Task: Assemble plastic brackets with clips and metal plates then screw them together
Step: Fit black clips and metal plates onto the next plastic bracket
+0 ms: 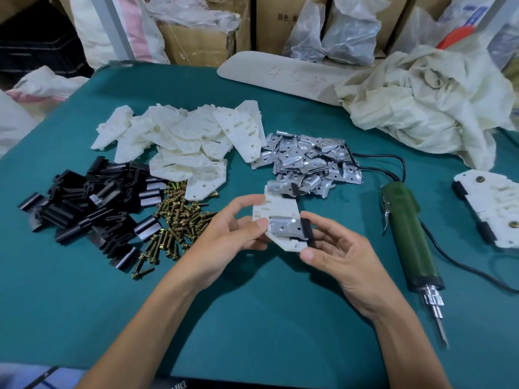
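Nearest to the camera, the left hand (238, 231) and the right hand (337, 254) both grip the held bracket (280, 211) over the green table (252, 318). The left hand pinches its left edge between thumb and fingers. The right hand has its fingers curled behind it and its thumb on the lower edge.

Beyond the held bracket lies a big pile of white brackets (191, 141), and to its left a heap of black clips (84, 203). Beyond it and a little to the right is a heap of metal plates (309, 158), and just to its left are the screws (174, 220). With so much stock, I judge that most of the work is left.

Well to the right of the held bracket lies one finished assembly (494, 209) with two screws seated. Between them the electric screwdriver (407, 234) lies on the table, with no hand on it.

The held bracket already carries a near plate (286, 227) with its clip (307, 228), and a far plate (276, 186). I see no screw in either plate, so the screwing seems to be still open.

Far beyond the held bracket, a white board (252, 68) bears a red handwritten "45" and one more sign that I cannot read. The print on the cardboard box (283, 26) behind it is too small to read.
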Action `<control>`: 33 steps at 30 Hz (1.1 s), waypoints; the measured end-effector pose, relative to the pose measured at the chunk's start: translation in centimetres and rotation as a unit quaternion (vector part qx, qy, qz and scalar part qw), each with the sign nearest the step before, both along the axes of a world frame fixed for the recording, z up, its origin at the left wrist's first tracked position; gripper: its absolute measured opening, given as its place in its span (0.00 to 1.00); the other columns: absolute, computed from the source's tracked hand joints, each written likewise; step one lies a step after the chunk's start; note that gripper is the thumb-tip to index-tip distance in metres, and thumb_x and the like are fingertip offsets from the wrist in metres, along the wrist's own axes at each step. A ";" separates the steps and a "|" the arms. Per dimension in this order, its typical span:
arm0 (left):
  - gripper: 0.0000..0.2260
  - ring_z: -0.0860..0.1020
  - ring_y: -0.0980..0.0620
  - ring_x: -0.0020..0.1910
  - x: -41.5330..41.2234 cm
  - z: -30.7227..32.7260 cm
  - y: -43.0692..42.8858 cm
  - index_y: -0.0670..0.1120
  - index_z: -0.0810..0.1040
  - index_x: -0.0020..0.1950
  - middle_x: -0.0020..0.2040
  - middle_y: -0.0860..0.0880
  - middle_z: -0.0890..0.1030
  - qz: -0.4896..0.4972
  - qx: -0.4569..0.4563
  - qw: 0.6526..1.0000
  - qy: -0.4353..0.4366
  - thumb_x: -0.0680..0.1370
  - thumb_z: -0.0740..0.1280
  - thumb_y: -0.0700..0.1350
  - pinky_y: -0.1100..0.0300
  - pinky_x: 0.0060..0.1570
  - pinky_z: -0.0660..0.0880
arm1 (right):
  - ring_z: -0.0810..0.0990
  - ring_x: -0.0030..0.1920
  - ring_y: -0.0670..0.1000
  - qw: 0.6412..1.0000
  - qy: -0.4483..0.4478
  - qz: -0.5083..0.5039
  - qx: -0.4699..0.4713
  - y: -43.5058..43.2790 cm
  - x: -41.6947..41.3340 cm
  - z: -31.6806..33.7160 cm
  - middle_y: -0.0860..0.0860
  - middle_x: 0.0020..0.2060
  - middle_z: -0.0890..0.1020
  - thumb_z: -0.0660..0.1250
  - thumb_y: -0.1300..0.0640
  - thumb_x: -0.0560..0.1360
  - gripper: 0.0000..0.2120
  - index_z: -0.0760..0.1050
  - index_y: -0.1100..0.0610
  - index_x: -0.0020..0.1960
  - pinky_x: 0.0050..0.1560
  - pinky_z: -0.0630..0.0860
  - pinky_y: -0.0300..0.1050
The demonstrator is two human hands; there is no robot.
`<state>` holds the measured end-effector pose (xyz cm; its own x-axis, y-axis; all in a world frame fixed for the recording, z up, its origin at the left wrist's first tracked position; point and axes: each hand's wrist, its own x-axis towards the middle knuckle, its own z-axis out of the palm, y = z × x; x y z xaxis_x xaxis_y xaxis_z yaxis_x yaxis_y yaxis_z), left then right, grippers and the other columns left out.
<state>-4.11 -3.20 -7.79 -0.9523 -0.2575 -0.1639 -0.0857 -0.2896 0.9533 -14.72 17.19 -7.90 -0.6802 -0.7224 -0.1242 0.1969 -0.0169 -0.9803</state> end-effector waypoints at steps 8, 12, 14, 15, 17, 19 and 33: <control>0.25 0.78 0.70 0.55 2.5 0.1 -0.1 0.67 0.71 0.64 0.53 0.57 0.84 -0.041 -0.379 0.922 -0.065 0.71 0.75 0.62 0.69 0.58 0.72 | 0.81 0.65 0.50 0.997 -0.044 0.030 0.049 2.1 0.6 -0.8 0.48 0.64 0.84 0.78 0.56 0.67 0.28 0.79 0.51 0.67 0.67 0.75 0.44; 0.11 0.72 0.58 0.40 2.4 1.5 0.5 0.51 0.82 0.58 0.42 0.56 0.74 0.065 -0.664 0.738 0.101 0.78 0.69 0.53 0.55 0.43 0.75 | 0.83 0.61 0.48 0.994 -0.034 0.033 0.099 3.3 0.8 -0.5 0.47 0.64 0.83 0.81 0.54 0.65 0.29 0.80 0.46 0.65 0.59 0.78 0.37; 0.10 0.70 0.50 0.44 1.9 2.5 1.0 0.51 0.84 0.53 0.46 0.52 0.75 0.071 -0.706 0.694 0.121 0.78 0.69 0.54 0.51 0.43 0.72 | 0.80 0.64 0.44 0.994 0.021 0.035 0.106 4.0 0.8 0.1 0.45 0.66 0.81 0.85 0.52 0.64 0.35 0.77 0.42 0.69 0.60 0.77 0.36; 0.10 0.72 0.49 0.47 1.7 2.9 1.3 0.52 0.84 0.52 0.49 0.51 0.78 0.051 -0.717 0.685 0.116 0.78 0.68 0.56 0.51 0.46 0.71 | 0.78 0.67 0.41 0.990 0.074 0.046 0.112 4.2 0.8 0.6 0.41 0.67 0.80 0.84 0.49 0.64 0.36 0.76 0.39 0.70 0.63 0.75 0.36; 0.11 0.77 0.48 0.47 1.0 3.6 2.4 0.53 0.83 0.53 0.49 0.53 0.81 -0.006 -0.716 0.691 0.100 0.79 0.65 0.56 0.53 0.49 0.68 | 0.74 0.70 0.39 0.965 0.215 0.057 0.141 3.7 0.8 1.6 0.36 0.68 0.76 0.80 0.41 0.65 0.32 0.76 0.35 0.67 0.67 0.69 0.33; 0.10 0.76 0.51 0.45 0.0 3.7 3.3 0.52 0.81 0.57 0.46 0.55 0.82 -0.039 -0.675 0.733 0.070 0.79 0.67 0.54 0.56 0.48 0.65 | 0.76 0.66 0.40 0.934 0.316 0.024 0.165 2.7 0.6 1.9 0.33 0.62 0.78 0.77 0.38 0.71 0.20 0.79 0.38 0.60 0.65 0.69 0.32; 0.02 0.74 0.61 0.41 2.9 3.0 -6.4 0.51 0.82 0.48 0.41 0.58 0.80 0.145 -0.629 0.751 -0.136 0.79 0.70 0.45 0.55 0.44 0.71 | 0.73 0.64 0.52 0.845 0.474 0.054 0.241 -5.9 -1.9 2.5 0.47 0.60 0.81 0.66 0.53 0.82 0.12 0.80 0.50 0.64 0.62 0.61 0.38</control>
